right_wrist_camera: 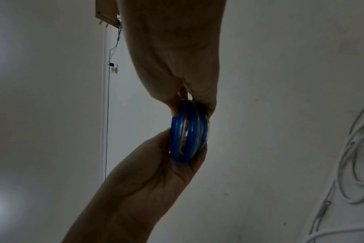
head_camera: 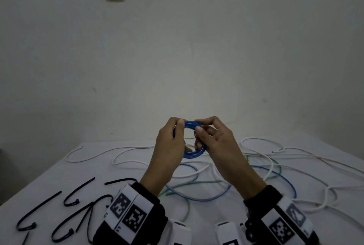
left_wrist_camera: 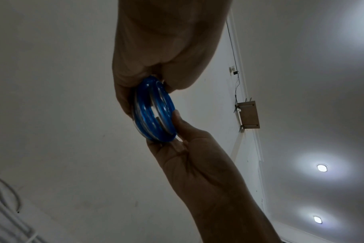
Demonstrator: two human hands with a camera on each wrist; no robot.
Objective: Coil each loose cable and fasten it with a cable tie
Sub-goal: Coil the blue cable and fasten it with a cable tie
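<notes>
Blue cable coil (head_camera: 194, 140) held mid-frame above the table (head_camera: 49, 177), left hand (head_camera: 171, 142) and right hand (head_camera: 214, 140) each pinching its rim. Coil wound, no tie on it yet. Black cable ties (head_camera: 59, 211) wait lower left; white, green and blue loose cables (head_camera: 266, 168) remain uncoiled.

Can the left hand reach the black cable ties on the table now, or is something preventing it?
Probably not yet: the left hand and right hand both grip the blue coil. The cable ties lie uncovered, left of the left wrist.
</notes>
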